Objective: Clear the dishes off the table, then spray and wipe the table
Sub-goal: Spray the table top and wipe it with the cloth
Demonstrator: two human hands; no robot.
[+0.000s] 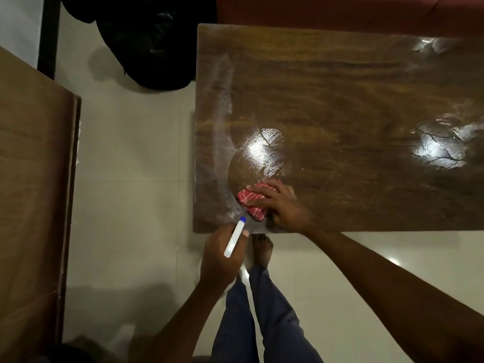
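You are standing at the near left corner of a glossy wooden table (340,100), and its top is shining with two bright patches of reflected light and pale smeared streaks along the left side. Your right hand (281,206) is pressing a red-and-white cloth (250,203) onto the wood just inside that corner, with the fingers curled over the bunched fabric. Your left hand (220,260) is hovering over the table's near edge, its fingers wrapped round a slim white spray bottle (235,239) whose blue tip is pointing toward the cloth. The floor (131,153) is showing pale, shiny tiles. A strip of it is lying open between the table's left edge and a brown surface (34,166) that is filling the left of the view. A black bag (152,43) is sitting on the tiles just beside the table's far left corner. A red sofa (340,9) is running along the table's far edge; whether they are touching cannot be told. The table's right end is running out of view. Your bare foot (262,248) is resting against the near edge, below blue trousers (262,323), with open tiles to your right.
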